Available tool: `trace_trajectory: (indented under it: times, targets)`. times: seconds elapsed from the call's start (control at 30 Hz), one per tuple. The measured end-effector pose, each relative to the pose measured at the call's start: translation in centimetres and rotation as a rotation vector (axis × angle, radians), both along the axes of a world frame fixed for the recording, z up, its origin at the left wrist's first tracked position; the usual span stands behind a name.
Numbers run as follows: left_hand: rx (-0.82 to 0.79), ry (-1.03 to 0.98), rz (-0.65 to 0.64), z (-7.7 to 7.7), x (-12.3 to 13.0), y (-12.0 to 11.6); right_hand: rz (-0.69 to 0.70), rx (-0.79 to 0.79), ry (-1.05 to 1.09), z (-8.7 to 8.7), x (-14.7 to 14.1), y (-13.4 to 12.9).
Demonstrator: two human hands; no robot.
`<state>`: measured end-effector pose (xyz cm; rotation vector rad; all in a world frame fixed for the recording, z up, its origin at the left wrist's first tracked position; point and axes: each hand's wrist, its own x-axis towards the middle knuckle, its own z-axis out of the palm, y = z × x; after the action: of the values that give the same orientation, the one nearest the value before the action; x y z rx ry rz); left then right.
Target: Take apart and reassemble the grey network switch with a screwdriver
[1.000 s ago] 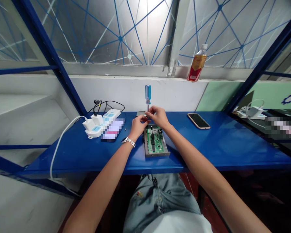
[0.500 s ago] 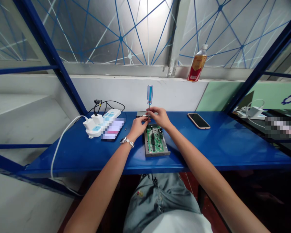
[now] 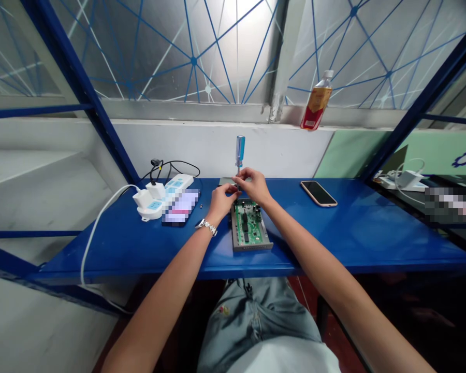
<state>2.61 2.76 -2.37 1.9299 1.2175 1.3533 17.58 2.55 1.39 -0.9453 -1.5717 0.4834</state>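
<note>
A frosted window crossed by blue netting rises beyond a blue steel shelf, over which both forearms are extended. Little is changed from the earlier frames: the hands are kept almost in place, and the screwdriver is still held upright.

Counted on the shelf are one green circuit board in an open grey metal case, one white power strip with two white plug adapters, one smartphone, and one flat device with a pixelated face. One plastic bottle is stood on the sill.

The blue-handled screwdriver is held above the board's far edge, its handle standing clear above the left hand and right hand. Its shaft is gripped narrowly between the fingertips of both hands, and its tip is hidden by them. A silver bracelet is worn on the left wrist.
</note>
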Motion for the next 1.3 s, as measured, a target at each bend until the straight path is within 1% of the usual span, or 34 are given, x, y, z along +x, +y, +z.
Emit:
trace_trajectory:
  times: [0.1, 0.23, 0.37, 0.5, 0.67, 0.8, 0.93, 1.03, 1.3]
  targets:
    - [-0.01, 0.029, -0.037, 0.1, -0.2, 0.0, 0.081, 0.007, -0.062, 0.1, 0.4, 0.0]
    - [-0.002, 0.051, -0.077, 0.1, -0.4, 0.0, 0.212, -0.108, -0.078, 0.3, 0.9, -0.1]
    - [-0.01, 0.055, -0.125, 0.3, -0.6, -0.1, 0.262, -0.169, -0.06, 0.4, 1.1, -0.2]
    - [0.0, 0.049, -0.145, 0.4, -0.5, -0.3, 0.206, -0.135, -0.07, 0.2, 1.2, 0.0]
    - [0.008, 0.093, -0.016, 0.3, -0.3, -0.4, 0.12, -0.089, -0.075, 0.1, 0.9, 0.2]
    - [-0.008, 0.074, 0.026, 0.1, -0.2, -0.4, 0.058, -0.079, -0.046, 0.1, 0.6, 0.2]
    - [-0.042, 0.029, 0.014, 0.2, -0.1, -0.4, 0.012, -0.068, -0.009, 0.0, 0.4, 0.2]
    - [-0.049, 0.035, -0.011, 0.3, -0.2, -0.3, -0.013, -0.061, 0.012, 0.1, 0.2, 0.1]
    - [0.008, 0.107, -0.04, 0.3, -0.4, -0.3, -0.069, -0.054, -0.026, 0.1, -0.4, -0.1]
